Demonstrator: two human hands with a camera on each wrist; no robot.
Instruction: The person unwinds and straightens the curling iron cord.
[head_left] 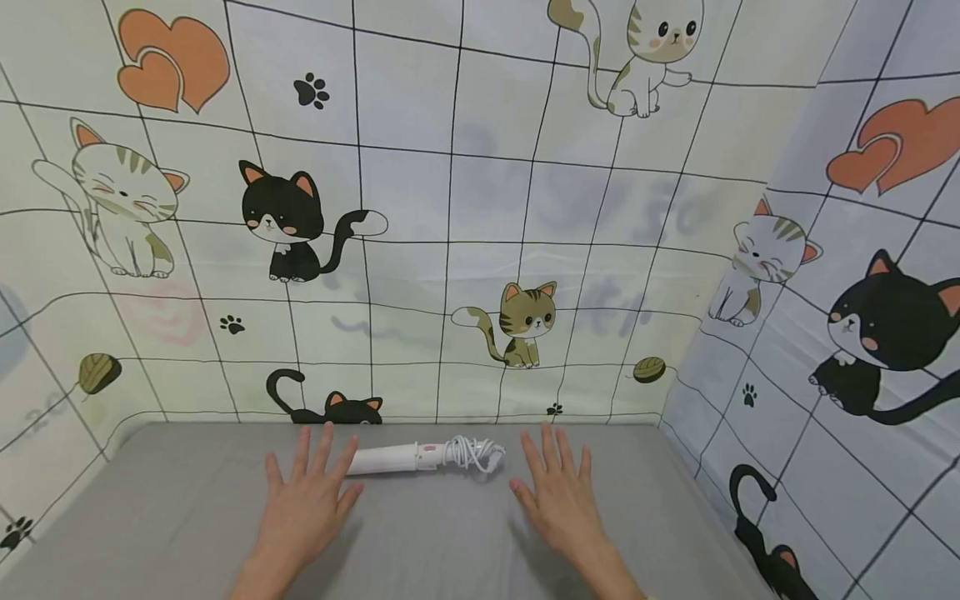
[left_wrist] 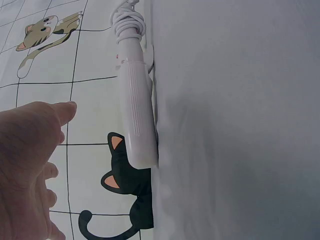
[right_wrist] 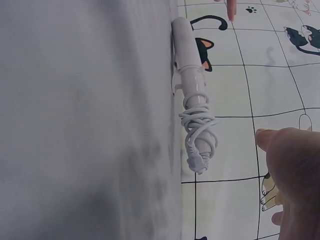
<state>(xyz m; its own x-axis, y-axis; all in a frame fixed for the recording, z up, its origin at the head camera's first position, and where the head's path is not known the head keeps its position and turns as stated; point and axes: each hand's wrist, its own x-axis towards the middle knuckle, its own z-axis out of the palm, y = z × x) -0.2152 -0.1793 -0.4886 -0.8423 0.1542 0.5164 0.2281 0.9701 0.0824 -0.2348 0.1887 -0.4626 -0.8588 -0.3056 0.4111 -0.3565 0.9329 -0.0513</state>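
**Come to the white wand point(head_left: 420, 457) gently, from both ends**

Take the wand as landmark, lying lengthwise across the grey tabletop point(head_left: 435, 542) with the cat-patterned cloth point(head_left: 405, 275) behind it. In the head view, find the left hand point(head_left: 307, 508) near the wand's smooth barrel point(head_left: 382, 460) and the right hand point(head_left: 561, 504) past its cord point(head_left: 468, 452), well apart from each other, with fingers straight and spread, gripping nothing. For a sure hold, probably best to favour the barrel.

In the left wrist view, note the barrel's full end in sight, with the left hand off to one side, apart from the wand. Judging by the shine, expect a hard, slick surface; better to wrap the fingers round than to pinch, so as not to let it roll.

In the right wrist view, see the cord wound round the wand's other end, with the plug point(right_wrist: 196, 163) at the tip and the right hand clear of both. Avoid tugging a single loop; cup coils and plug together. Mind also the small lever point(right_wrist: 175, 81) along the wand's side, of unclear purpose.
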